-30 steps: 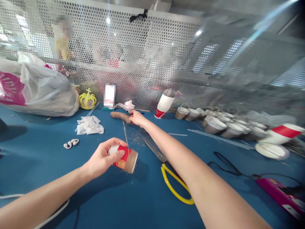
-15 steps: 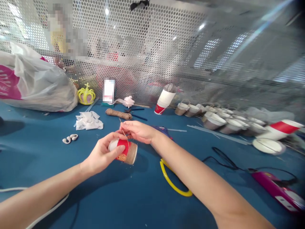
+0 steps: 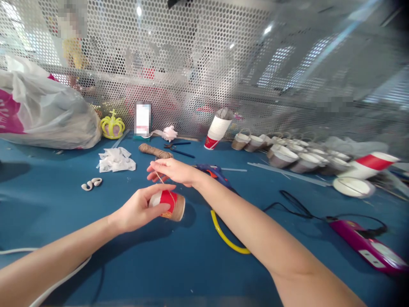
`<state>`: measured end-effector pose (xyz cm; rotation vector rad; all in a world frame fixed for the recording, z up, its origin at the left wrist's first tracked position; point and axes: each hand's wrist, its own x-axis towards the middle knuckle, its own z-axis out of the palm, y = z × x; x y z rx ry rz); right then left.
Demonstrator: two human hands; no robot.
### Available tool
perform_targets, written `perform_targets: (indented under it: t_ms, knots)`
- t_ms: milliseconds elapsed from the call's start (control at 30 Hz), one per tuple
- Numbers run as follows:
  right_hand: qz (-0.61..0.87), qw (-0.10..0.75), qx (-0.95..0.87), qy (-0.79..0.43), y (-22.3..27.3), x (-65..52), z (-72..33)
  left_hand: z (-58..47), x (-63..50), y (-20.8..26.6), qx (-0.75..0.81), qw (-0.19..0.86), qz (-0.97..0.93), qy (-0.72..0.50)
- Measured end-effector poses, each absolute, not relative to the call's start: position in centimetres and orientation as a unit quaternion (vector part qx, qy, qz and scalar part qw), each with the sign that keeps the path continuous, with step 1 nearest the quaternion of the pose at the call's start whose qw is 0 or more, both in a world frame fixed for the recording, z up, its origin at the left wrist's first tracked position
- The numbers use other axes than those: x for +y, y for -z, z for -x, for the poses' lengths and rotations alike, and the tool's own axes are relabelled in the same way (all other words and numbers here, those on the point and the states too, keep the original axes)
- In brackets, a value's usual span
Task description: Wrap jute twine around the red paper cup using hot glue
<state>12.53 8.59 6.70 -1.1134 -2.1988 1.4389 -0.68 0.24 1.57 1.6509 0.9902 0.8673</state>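
Head view: cup (image 3: 168, 198) clasped in the left hand (image 3: 136, 209), twine strand (image 3: 159, 178) at the right hand (image 3: 172, 170)

Right in the middle, over the blue table (image 3: 143, 264), the cup is held on its side, its twine-wound end (image 3: 180, 208) pointed to the right. A good wrap of a grip here: the thumb is laid across the near side, and the other fingers are curled over the top. Whether the table is touched beneath the cup cannot be told.

And just above, the twine strand is run up from the cup's red side to the right hand, where the fingers are loosely bent. It is met at those fingers, but whether it is pinched there or only guided cannot be told. The two hands are brought close together, the right just beyond the left; contact between them cannot be made out.

Behind the right hand, a skein of brown twine (image 3: 153, 150) is partly covered, with blue-handled pliers (image 3: 182, 152) set just beside it. A blue glue gun (image 3: 217, 173) is half hidden by the right forearm, and nearer, a yellow loop handle (image 3: 222, 235) is crossed by the same arm.

Out to the left, crumpled white tissue (image 3: 116, 160) is spotted, and behind it a yellow crown (image 3: 112, 129) is set beside a bulging plastic bag (image 3: 54, 113). Across on the right, small baskets (image 3: 283, 157) are clustered, and nearer, a magenta power strip (image 3: 364, 245) is laid.
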Motion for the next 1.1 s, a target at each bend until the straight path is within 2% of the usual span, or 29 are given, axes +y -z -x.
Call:
perform_targets:
  t_ms: [100,300,433,533,633,767,900,967,1033,1100]
  knots:
    - [0.435,0.115,-0.797,-0.403,-7.0,9.3,-12.7,0.7,0.4,-1.8,0.443,0.454,-0.706,-0.314]
    - [0.614,0.157,-0.749,-0.195,-8.0,12.0,-20.4,0.9,0.5,-1.9,0.466,0.435,-0.720,-0.273]
    - [0.710,0.095,-0.688,-0.114,-7.2,12.3,-25.7,0.7,0.5,-1.6,0.461,0.436,-0.717,-0.289]
    - [0.736,0.032,-0.663,-0.135,-5.1,12.0,-27.1,0.4,0.6,-1.4,0.474,0.432,-0.694,-0.326]
    - [0.750,0.029,-0.644,-0.148,-3.3,11.9,-27.0,0.3,0.5,-1.1,0.478,0.425,-0.683,-0.354]
    - [0.754,0.104,-0.628,-0.163,-3.1,11.4,-26.9,0.4,0.4,-0.8,0.473,0.410,-0.684,-0.375]
    - [0.705,0.209,-0.645,-0.207,-5.1,8.9,-26.6,0.5,0.5,-0.5,0.474,0.389,-0.710,-0.348]
    - [0.652,0.235,-0.665,-0.278,-6.2,6.9,-26.0,0.5,0.6,-0.5,0.478,0.378,-0.717,-0.340]
    - [0.554,0.265,-0.667,-0.422,-7.1,4.8,-25.1,0.4,0.6,-0.6,0.484,0.362,-0.722,-0.337]
    - [0.511,0.274,-0.675,-0.456,-7.6,3.0,-24.2,0.4,0.6,-0.8,0.490,0.348,-0.724,-0.338]
